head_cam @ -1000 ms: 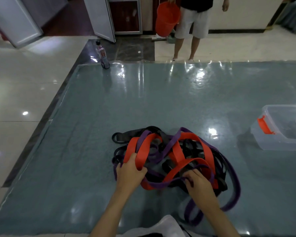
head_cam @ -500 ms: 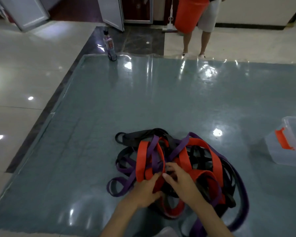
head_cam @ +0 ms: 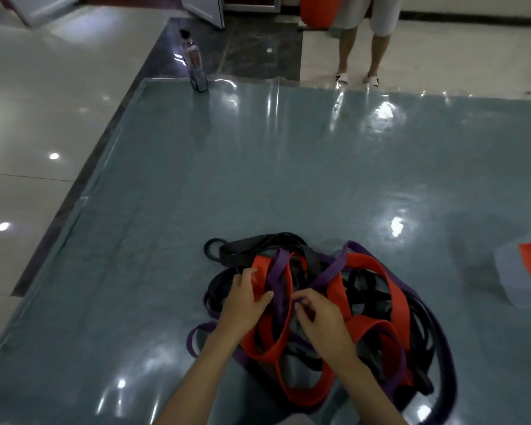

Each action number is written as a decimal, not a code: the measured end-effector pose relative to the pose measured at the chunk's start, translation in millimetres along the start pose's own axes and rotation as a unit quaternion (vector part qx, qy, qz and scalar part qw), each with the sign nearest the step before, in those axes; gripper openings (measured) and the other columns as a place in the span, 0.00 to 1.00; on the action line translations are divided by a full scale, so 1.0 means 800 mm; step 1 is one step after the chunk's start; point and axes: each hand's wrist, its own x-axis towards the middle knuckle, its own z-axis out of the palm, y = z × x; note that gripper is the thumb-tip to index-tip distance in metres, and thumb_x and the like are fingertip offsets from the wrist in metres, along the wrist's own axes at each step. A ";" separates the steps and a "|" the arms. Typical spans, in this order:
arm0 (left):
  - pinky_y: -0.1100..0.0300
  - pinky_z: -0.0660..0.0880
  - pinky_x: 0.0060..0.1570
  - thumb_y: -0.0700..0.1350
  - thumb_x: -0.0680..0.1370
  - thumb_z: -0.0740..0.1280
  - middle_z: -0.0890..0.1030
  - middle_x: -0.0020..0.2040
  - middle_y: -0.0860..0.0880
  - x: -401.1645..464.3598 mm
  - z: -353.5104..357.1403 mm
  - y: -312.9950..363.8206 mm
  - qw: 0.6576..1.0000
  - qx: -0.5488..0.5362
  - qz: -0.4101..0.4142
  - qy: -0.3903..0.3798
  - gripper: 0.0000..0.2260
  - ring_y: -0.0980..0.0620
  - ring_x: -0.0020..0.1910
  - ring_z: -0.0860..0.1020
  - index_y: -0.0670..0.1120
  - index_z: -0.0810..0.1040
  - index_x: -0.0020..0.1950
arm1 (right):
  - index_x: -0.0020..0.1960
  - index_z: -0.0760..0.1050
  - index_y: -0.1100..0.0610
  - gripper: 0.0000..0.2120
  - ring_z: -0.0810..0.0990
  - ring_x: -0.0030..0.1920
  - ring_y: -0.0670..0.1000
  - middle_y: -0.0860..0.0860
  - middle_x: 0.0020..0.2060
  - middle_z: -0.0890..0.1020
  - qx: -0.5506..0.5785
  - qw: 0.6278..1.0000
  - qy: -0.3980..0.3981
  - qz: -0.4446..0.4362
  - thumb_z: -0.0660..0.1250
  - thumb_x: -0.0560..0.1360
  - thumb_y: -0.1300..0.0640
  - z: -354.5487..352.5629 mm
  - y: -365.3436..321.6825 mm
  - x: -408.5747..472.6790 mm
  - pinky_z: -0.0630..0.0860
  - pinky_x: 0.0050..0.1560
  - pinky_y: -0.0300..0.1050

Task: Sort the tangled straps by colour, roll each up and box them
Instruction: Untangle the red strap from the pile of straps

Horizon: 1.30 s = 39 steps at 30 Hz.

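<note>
A tangled heap of red straps [head_cam: 367, 265], purple straps [head_cam: 278, 262] and black straps [head_cam: 246, 245] lies on the blue-grey mat [head_cam: 258, 167] in front of me. My left hand [head_cam: 244, 302] grips a red strap at the heap's left side, thumb over it. Beside it, my right hand [head_cam: 322, 320] pinches a purple strap with curled fingers at the heap's middle. A clear plastic box [head_cam: 515, 280] with an orange latch sits at the right edge, partly cut off.
A drink bottle [head_cam: 193, 62] stands at the mat's far left corner. A person [head_cam: 362, 41] with an orange bucket [head_cam: 318, 10] stands beyond the far edge. Glossy white floor tiles [head_cam: 28, 118] lie to the left.
Both hands came together from the heap's near edge to its middle. My left hand shifted its grip on the red strap; my right now pinches a purple one. The view tilted down and left.
</note>
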 end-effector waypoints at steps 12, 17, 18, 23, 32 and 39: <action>0.65 0.76 0.41 0.42 0.72 0.74 0.83 0.48 0.65 0.035 -0.047 -0.010 0.995 -0.043 -0.016 0.090 0.19 0.64 0.44 0.81 0.62 0.77 0.56 | 0.48 0.70 0.49 0.13 0.80 0.45 0.52 0.45 0.53 0.71 -0.110 0.987 -0.062 0.104 0.75 0.75 0.56 0.017 -0.001 0.045 0.72 0.41 0.46; 0.73 0.76 0.41 0.34 0.75 0.73 0.85 0.47 0.62 0.051 -0.067 -0.019 0.979 -0.167 -0.024 0.116 0.16 0.64 0.45 0.83 0.57 0.83 0.50 | 0.51 0.78 0.49 0.15 0.78 0.42 0.45 0.43 0.52 0.75 -0.075 0.990 0.003 0.117 0.71 0.73 0.68 0.004 0.009 0.054 0.75 0.41 0.43; 0.73 0.76 0.44 0.32 0.75 0.72 0.85 0.47 0.61 0.055 -0.067 -0.020 0.974 -0.188 -0.026 0.120 0.16 0.64 0.46 0.83 0.54 0.83 0.50 | 0.54 0.80 0.50 0.16 0.79 0.46 0.45 0.44 0.55 0.75 -0.093 0.989 0.012 0.113 0.71 0.73 0.68 0.007 0.008 0.053 0.76 0.41 0.42; 0.67 0.76 0.53 0.33 0.77 0.70 0.86 0.52 0.58 0.068 -0.049 -0.006 0.976 -0.207 -0.022 0.066 0.15 0.61 0.53 0.83 0.52 0.84 0.53 | 0.56 0.85 0.52 0.10 0.76 0.62 0.58 0.53 0.66 0.74 -0.132 0.986 0.014 0.103 0.72 0.79 0.48 0.037 -0.005 0.043 0.81 0.53 0.53; 0.52 0.83 0.48 0.38 0.73 0.74 0.84 0.50 0.58 0.057 -0.032 0.016 0.992 -0.117 -0.006 0.051 0.17 0.55 0.47 0.84 0.57 0.78 0.56 | 0.48 0.80 0.54 0.07 0.80 0.53 0.52 0.50 0.65 0.74 -0.041 0.990 0.055 0.120 0.77 0.75 0.60 0.032 -0.002 0.022 0.78 0.50 0.46; 0.77 0.73 0.40 0.34 0.75 0.73 0.83 0.49 0.58 0.024 -0.067 0.002 0.969 -0.222 -0.019 0.108 0.15 0.73 0.45 0.79 0.54 0.82 0.52 | 0.56 0.81 0.52 0.19 0.80 0.48 0.50 0.47 0.50 0.79 0.018 0.987 0.146 0.072 0.75 0.72 0.71 -0.016 0.007 -0.003 0.81 0.54 0.55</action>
